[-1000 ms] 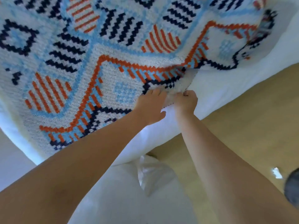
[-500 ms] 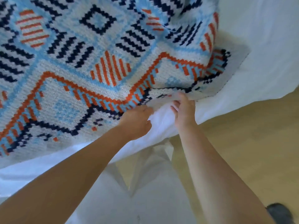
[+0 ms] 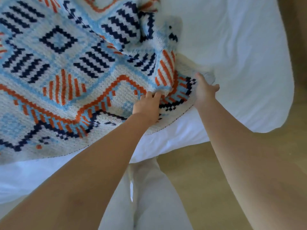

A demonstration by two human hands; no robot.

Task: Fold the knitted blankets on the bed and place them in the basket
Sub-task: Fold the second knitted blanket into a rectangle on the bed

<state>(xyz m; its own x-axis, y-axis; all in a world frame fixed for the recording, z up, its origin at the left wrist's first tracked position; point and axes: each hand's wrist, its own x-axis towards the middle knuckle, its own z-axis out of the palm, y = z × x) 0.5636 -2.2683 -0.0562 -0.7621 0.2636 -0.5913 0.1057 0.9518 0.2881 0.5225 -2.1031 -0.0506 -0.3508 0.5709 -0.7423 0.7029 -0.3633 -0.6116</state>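
Observation:
A knitted blanket point(image 3: 69, 67) with a white, light blue, navy and orange geometric pattern lies spread over the white bed point(image 3: 232, 55), filling the upper left. Its right part is bunched and partly folded over near the top centre. My left hand point(image 3: 147, 107) presses down on the blanket close to its near right edge, fingers curled into the knit. My right hand point(image 3: 205, 90) pinches the blanket's right corner, with its pale underside turned up above my thumb. No basket is in view.
The bed's white sheet runs to a rounded corner at the right point(image 3: 274, 113). A tan wooden floor point(image 3: 191, 171) lies below the bed edge. My white-clothed legs point(image 3: 149, 196) stand against the bed.
The view has swung left to right along the blanket edge. Both hands have slid rightward to the blanket's corner, which is now bunched and lifted with the right part folding over.

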